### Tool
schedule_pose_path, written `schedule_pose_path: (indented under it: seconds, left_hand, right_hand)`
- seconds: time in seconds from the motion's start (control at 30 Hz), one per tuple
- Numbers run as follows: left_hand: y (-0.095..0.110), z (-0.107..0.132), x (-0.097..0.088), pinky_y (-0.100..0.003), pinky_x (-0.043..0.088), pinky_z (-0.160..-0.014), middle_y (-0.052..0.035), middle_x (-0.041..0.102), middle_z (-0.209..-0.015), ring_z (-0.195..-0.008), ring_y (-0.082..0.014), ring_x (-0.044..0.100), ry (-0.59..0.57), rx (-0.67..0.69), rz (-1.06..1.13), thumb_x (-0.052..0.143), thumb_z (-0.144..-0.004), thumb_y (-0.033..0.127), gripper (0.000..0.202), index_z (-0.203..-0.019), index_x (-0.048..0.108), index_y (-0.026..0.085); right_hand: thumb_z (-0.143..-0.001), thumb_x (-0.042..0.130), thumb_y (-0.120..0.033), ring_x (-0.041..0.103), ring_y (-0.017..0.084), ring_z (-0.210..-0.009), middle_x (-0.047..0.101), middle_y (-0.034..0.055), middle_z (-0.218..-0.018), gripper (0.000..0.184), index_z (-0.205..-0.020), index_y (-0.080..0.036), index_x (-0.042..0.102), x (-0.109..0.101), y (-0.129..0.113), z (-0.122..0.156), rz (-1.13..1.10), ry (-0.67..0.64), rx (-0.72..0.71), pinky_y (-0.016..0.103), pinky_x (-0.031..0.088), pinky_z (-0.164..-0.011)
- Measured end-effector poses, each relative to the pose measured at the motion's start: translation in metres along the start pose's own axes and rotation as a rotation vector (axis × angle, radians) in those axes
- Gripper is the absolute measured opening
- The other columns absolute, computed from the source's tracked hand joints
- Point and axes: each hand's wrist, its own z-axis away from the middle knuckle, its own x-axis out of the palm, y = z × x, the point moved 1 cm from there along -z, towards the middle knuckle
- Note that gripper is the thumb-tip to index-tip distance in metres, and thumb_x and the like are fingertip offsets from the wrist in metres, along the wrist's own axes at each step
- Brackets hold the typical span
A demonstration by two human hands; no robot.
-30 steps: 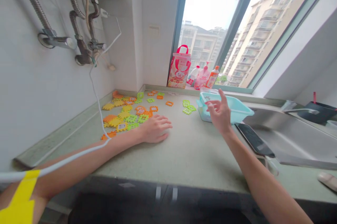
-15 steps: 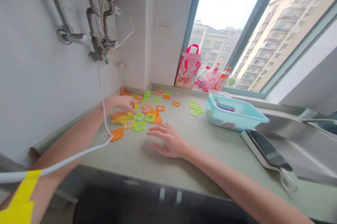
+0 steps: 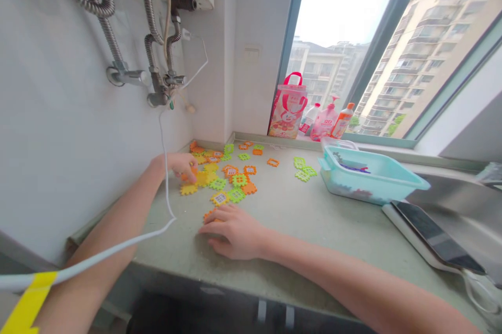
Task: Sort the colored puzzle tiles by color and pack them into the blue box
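Both hands are low over the counter [image 3: 298, 245]. Left hand [image 3: 184, 165] bends its fingers down at the yellow pieces [image 3: 207, 176], maybe because such thin, flat things are easier to get with fingertips; I can't tell if it has hold of one. Right hand [image 3: 237, 232] is loosely open, palm down, thumb apart, partly hiding an orange piece [image 3: 209, 215]. It seems to rest there without a grip. Green pieces [image 3: 301, 173] lie near the blue tub [image 3: 376, 195], which sits to the right, perhaps to leave the pieces room.
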Motion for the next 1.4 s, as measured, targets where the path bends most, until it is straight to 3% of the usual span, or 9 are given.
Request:
schedule_pose_path:
  seconds: [0.17,0.3,0.53,0.73,0.87,0.97,1.17,1.27,1.4]
  left_hand:
    - [-0.003,-0.004,-0.006,-0.028,0.04,-0.059,-0.0041,0.067,-0.07,-0.068,-0.021,0.059,0.068,0.081,-0.12,0.073,-0.058,0.047,0.036,-0.076,0.066,0.017]
    - [0.007,-0.009,-0.003,-0.029,0.04,-0.06,-0.0041,0.07,-0.072,-0.07,-0.0221,0.061,0.246,0.075,-0.189,0.07,-0.06,0.039,0.024,-0.072,0.07,0.018]
    - [0.025,-0.012,0.0,-0.029,0.039,-0.062,-0.0012,0.069,-0.069,-0.067,-0.0201,0.061,0.656,0.183,-0.134,0.066,-0.065,0.024,0.019,-0.08,0.077,0.02]
    - [0.071,-0.016,0.031,-0.027,0.046,-0.071,-0.0014,0.069,-0.076,-0.07,-0.0155,0.062,0.912,0.496,-0.026,0.059,-0.078,0.018,0.016,-0.079,0.075,0.02]
    - [0.102,-0.011,0.058,-0.027,0.051,-0.072,0.0004,0.071,-0.08,-0.069,-0.0142,0.065,0.854,0.623,0.099,0.065,-0.087,0.026,0.016,-0.098,0.075,0.02]
    - [0.103,-0.008,0.06,-0.029,0.053,-0.076,-0.0001,0.073,-0.085,-0.072,-0.0157,0.067,0.838,0.599,0.031,0.067,-0.092,0.035,0.024,-0.11,0.074,0.021]
    - [0.106,-0.005,0.065,-0.046,0.045,-0.111,-0.0116,0.066,-0.134,-0.126,-0.0297,0.06,0.665,0.812,-0.257,0.072,-0.092,0.045,0.041,-0.128,0.074,0.025]
    - [0.116,0.0,0.072,-0.049,0.039,-0.118,-0.0107,0.061,-0.145,-0.136,-0.0314,0.053,0.52,0.908,-0.249,0.079,-0.086,0.041,0.04,-0.123,0.076,0.027]
    - [0.122,0.009,0.07,-0.045,0.042,-0.113,-0.0102,0.069,-0.128,-0.125,-0.0287,0.059,0.468,1.014,-0.111,0.084,-0.08,0.044,0.026,-0.097,0.08,0.024]
  right_hand:
    - [-0.096,0.06,-0.015,0.067,0.021,-0.103,0.073,0.0055,-0.112,0.025,-0.112,-0.027,0.075,-0.042,0.021,0.073,-0.026,0.059,0.141,0.038,0.051,-0.096]
    - [-0.098,0.058,-0.015,0.067,0.023,-0.108,0.072,0.0091,-0.115,0.025,-0.112,-0.025,0.076,-0.065,0.056,0.109,0.029,0.153,0.337,0.041,0.055,-0.096]
    - [-0.099,0.059,-0.019,0.067,0.025,-0.113,0.071,0.01,-0.121,0.025,-0.116,-0.025,0.077,-0.073,0.073,0.115,0.06,0.118,0.372,0.044,0.055,-0.102]
    - [-0.097,0.06,-0.017,0.066,0.025,-0.116,0.071,0.0096,-0.123,0.026,-0.116,-0.025,0.076,-0.076,0.067,0.115,0.047,0.105,0.385,0.045,0.054,-0.104]
    - [-0.097,0.061,-0.017,0.066,0.025,-0.115,0.071,0.0093,-0.121,0.026,-0.115,-0.025,0.077,-0.076,0.068,0.115,0.032,0.115,0.396,0.045,0.054,-0.104]
    - [-0.097,0.06,-0.018,0.066,0.025,-0.116,0.071,0.0095,-0.123,0.026,-0.115,-0.025,0.077,-0.075,0.07,0.115,0.012,0.124,0.403,0.045,0.053,-0.105]
    - [-0.097,0.061,-0.019,0.066,0.025,-0.116,0.071,0.0094,-0.124,0.026,-0.115,-0.026,0.077,-0.073,0.072,0.117,0.003,0.139,0.391,0.045,0.053,-0.106]
    - [-0.097,0.061,-0.018,0.066,0.024,-0.115,0.071,0.0096,-0.122,0.025,-0.115,-0.026,0.078,-0.073,0.072,0.117,0.005,0.146,0.388,0.045,0.053,-0.104]
    - [-0.096,0.061,-0.017,0.066,0.024,-0.114,0.071,0.0097,-0.121,0.026,-0.114,-0.025,0.077,-0.074,0.071,0.117,0.003,0.151,0.378,0.045,0.054,-0.103]
